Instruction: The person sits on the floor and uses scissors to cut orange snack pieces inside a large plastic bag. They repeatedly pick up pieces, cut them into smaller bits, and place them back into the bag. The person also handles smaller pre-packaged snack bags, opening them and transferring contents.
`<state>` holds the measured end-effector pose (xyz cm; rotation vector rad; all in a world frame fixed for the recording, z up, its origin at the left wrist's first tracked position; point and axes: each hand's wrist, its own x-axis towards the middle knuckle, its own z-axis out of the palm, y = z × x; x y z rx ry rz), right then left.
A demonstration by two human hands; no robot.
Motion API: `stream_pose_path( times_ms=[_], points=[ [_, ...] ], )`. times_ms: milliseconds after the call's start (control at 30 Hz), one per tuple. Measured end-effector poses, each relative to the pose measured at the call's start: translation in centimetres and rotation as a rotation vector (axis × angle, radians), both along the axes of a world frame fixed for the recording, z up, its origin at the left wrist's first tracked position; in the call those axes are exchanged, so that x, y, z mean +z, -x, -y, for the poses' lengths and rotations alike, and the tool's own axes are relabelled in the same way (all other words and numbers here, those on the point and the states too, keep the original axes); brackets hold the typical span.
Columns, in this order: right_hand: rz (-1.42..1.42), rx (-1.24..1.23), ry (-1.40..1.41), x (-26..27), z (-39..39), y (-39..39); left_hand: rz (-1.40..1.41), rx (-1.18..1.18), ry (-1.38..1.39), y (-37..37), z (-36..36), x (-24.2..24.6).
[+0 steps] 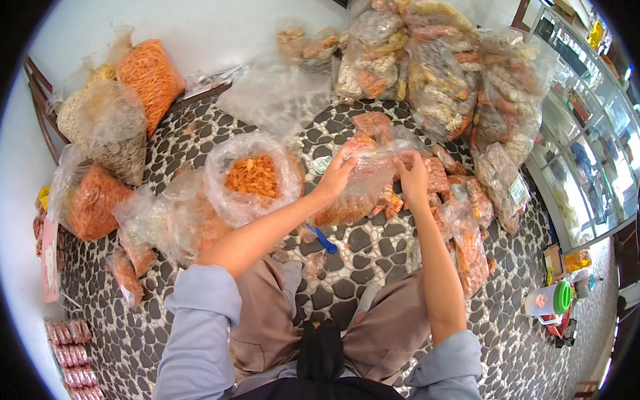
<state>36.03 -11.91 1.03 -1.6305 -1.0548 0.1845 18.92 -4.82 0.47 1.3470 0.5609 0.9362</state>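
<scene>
Between my two hands a clear plastic bag [373, 173] is stretched by its upper part. My left hand [338, 174] pinches one side of it, and my right hand [412, 174] grips the other side. Orange-brown snack pieces [343, 210] show through plastic just below; whether they lie in this same bag I cannot tell. Left of my left hand stands a large open plastic bag [218, 167] of orange chips [252, 176]. A blue plastic utensil [325, 241] lies on the floor below my hands. Filled snack packs [436, 175] lie beside and behind my right hand.
Large bags of packed snacks [443, 72] stand at the back, near a glass display case [592, 119]. Bulk snack bags [149, 83] line the left wall. An empty-looking plastic sheet or bag [281, 93] lies ahead. A green-lidded container [549, 299] stands right, on the stone-patterned floor [361, 241].
</scene>
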Motion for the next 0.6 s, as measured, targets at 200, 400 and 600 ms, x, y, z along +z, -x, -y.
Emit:
stream_pose_path(
  times_ms=[200,400,600],
  points=[
    [-0.418,0.121,0.198,0.1,0.0,2.8,0.176,-0.101,0.208,0.5,0.0,-0.5],
    [-0.707,0.391,0.145,-0.1,-0.4,3.0,-0.076,-0.169,0.012,-0.2,0.8,-2.0],
    [-0.835,0.376,0.208,-1.7,-0.3,3.1,-0.089,-0.192,0.262,0.7,0.6,-2.1]
  ],
)
